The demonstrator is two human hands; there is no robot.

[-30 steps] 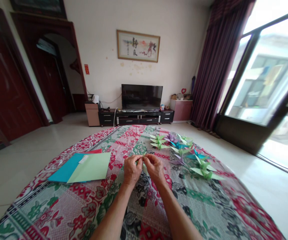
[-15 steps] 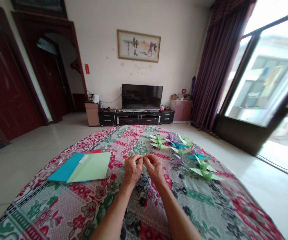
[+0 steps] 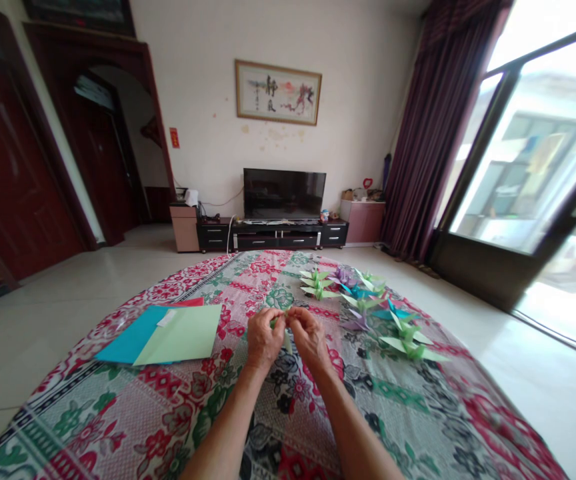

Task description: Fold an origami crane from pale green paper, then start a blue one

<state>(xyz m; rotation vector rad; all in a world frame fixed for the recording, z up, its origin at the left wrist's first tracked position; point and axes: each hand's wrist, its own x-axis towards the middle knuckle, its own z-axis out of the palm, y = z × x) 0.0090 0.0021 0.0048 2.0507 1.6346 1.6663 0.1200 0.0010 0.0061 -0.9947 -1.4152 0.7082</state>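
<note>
In from the far edge of the bench (image 3: 193, 393), left hand (image 3: 264, 340) and right hand (image 3: 310, 338) pinch green paper (image 3: 288, 342) in a shared fingertip grip, its tip pointing nearward between them

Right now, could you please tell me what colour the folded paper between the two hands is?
The folded paper is light green, seen in the head view.

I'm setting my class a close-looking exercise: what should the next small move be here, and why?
Probably a gentle crease by the right grip while the left grip steadies the green paper. Both are pinched close together over it, with a narrow piece showing below, so they seem well placed to press a fold. Much of the paper is hidden, so exactly where is uncertain.
</note>
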